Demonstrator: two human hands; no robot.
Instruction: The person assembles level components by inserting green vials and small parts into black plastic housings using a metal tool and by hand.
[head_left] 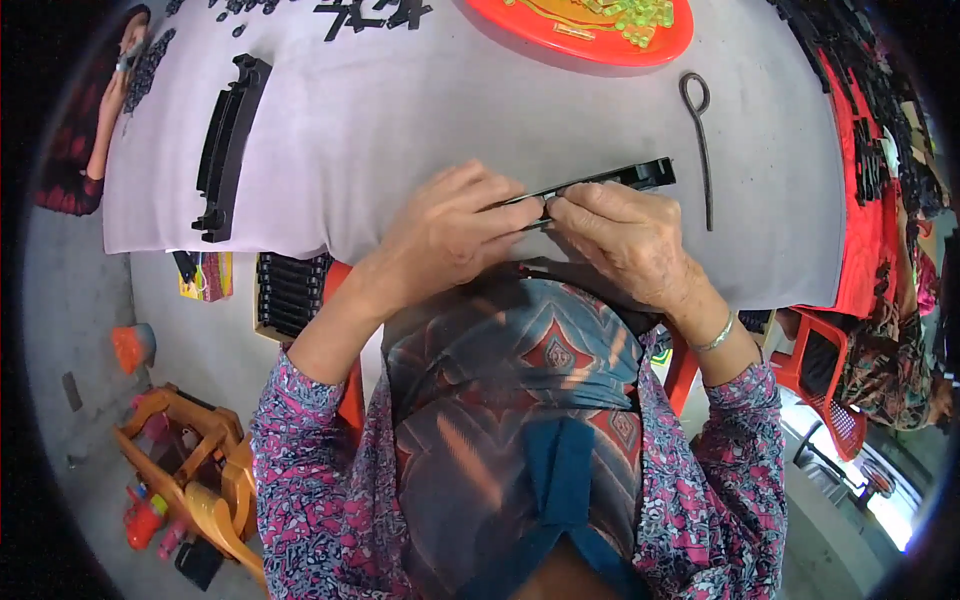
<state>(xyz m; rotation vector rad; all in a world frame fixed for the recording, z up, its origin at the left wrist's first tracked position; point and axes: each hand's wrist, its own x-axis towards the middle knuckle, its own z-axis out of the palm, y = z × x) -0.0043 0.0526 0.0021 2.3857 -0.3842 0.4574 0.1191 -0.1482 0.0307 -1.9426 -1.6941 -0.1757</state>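
Both hands meet at the near edge of the grey surface (400,130), left hand (450,235) and right hand (625,240) pinching one black plastic strip (610,180), long axis running left-right, free end projecting past the right fingers.

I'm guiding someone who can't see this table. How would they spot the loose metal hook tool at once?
Start at the grey-covered table and find the orange tray at its far edge. Just right of the tray's near rim, beyond the right hand, lies the metal hook tool. It is a thin dark rod ending in a loop, unlike the chunky black plastic strips elsewhere.
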